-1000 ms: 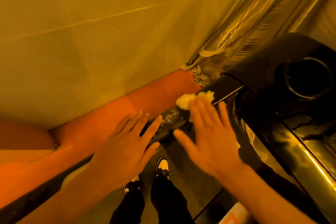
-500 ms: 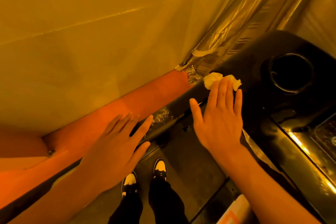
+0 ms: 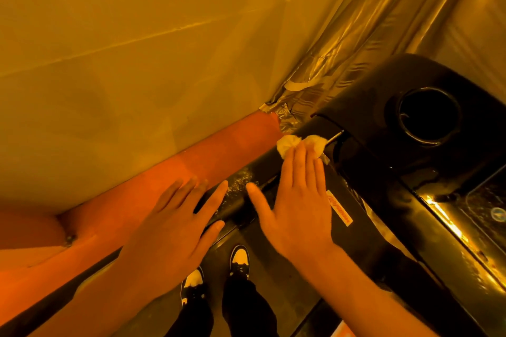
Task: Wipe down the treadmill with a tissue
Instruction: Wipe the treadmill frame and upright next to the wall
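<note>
Two hands are laid flat over the treadmill [image 3: 383,167], both down-left of the cup holder [image 3: 430,115], from which every place here is reckoned. The tissue [image 3: 286,145] is found crumpled just left of the cup holder, on the dark side rail [image 3: 262,171] where it meets the console. It is pinned under the fingertips of the right hand [image 3: 298,200]. Those fingers are held straight and close together, with the thumb spread wide, so the tissue is pressed rather than pinched. The left hand [image 3: 175,227] is set farther down-left of the cup holder, its fingers straight and a little apart, over the rail and the orange padding [image 3: 191,161] beside it; whether weight is borne on it cannot be told. The step in hand is judged to be the wiping of the rail. Pale speckles [image 3: 241,180] are seen on the rail between the two hands and are judged not yet wiped, so the stroke is best drawn from the cup-holder end down toward them. Even pressure should be kept through the flat fingers, since so small a wad could easily be left behind or snagged on the bright seam [image 3: 335,136] lying between it and the cup holder. A clean face should be turned outward once the wad is soiled.
</note>
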A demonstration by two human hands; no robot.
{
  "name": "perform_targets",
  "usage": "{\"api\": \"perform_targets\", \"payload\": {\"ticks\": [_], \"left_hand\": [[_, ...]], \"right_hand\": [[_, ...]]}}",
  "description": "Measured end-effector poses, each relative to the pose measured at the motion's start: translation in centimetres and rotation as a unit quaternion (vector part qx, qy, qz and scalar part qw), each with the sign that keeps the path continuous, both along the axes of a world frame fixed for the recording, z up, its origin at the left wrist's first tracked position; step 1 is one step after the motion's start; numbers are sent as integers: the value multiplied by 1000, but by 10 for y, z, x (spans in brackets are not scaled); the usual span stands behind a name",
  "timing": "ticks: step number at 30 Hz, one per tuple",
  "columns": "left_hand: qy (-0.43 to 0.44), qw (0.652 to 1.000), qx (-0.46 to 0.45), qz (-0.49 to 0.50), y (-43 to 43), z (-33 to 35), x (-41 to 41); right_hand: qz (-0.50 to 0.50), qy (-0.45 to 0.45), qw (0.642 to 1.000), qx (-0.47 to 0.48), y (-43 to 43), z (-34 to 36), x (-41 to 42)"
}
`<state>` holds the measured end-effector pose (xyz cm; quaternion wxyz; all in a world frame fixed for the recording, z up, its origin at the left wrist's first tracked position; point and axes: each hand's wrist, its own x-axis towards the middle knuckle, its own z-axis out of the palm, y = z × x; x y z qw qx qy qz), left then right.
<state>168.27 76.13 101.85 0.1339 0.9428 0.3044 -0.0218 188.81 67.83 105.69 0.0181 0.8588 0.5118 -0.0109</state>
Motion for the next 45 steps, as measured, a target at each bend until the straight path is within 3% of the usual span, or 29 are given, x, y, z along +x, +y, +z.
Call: {"api": "perform_targets", "payload": {"ticks": [3,6,8,11,13,18,24,29,31,36,41,43,45], "left_hand": [[-9,1000,11,-2,0,-1,0],[-21,999,26,-3,1,-6,-1],[-28,999,29,-4,-1,-11,-1],[-23,999,34,2,-1,-9,-1],[-25,999,32,-7,-1,-10,-1],[-23,999,23,-3,-2,-10,-2],[-8,1000,-10,-4,-1,-10,-3],[-33,999,27,-11,-1,-8,-3],[-38,999,31,-9,-2,-9,-3],[-39,999,32,-13,-1,-7,-2],[-39,998,46,-10,-1,-11,-2],[-42,998,40,-8,-2,-11,-2],[-48,998,33,-5,-2,-11,-1]], "right_hand": [[53,-47,997,-27,5,8,34],[4,-77,995,-57,36,24,77],[16,-55,995,-87,37,28,64],[119,21,982,-142,13,32,16],[154,13,975,-161,17,35,30],[43,-65,983,-165,78,38,96],[192,85,949,-236,70,23,11],[82,-49,968,-232,93,40,94],[95,-77,961,-249,93,38,82],[188,2,959,-211,57,33,23],[63,-113,975,-181,64,43,85],[44,-93,981,-162,56,39,62],[85,-20,984,-157,31,30,18]]}}
